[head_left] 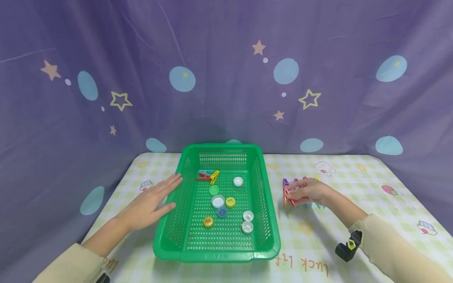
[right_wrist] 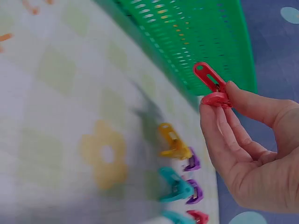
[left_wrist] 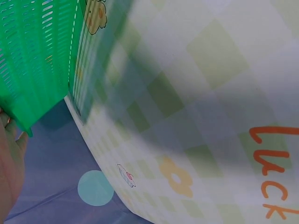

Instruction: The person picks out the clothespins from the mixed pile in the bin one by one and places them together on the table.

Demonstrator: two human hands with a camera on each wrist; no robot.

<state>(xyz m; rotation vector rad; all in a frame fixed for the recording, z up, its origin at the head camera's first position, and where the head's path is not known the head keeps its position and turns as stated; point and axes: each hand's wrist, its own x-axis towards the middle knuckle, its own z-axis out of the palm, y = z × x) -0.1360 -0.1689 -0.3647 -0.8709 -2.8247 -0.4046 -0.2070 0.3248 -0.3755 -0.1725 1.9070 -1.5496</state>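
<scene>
My right hand (head_left: 311, 191) pinches a red clothespin (right_wrist: 209, 77) between thumb and fingertips, to the right of a green plastic basket (head_left: 229, 255). Below that hand, in the right wrist view, lie more clothespins: a yellow one (right_wrist: 172, 140), a teal one (right_wrist: 176, 186) and purple ones (right_wrist: 193, 161). My left hand (head_left: 150, 206) is at the basket's left rim, fingers straight. Inside the basket are a red clothespin (head_left: 203, 177), a yellow clothespin (head_left: 214, 177) and a blue one, partly covered. Several bottle caps lie there too, among them a gold cap (head_left: 208, 222) and a blue cap (head_left: 222, 212).
A pale checked tablecloth (head_left: 308, 251) with printed figures covers the table. Behind its far edge hangs a purple curtain (head_left: 226, 110) with stars and blue ovals. The basket's raised walls stand between the two hands.
</scene>
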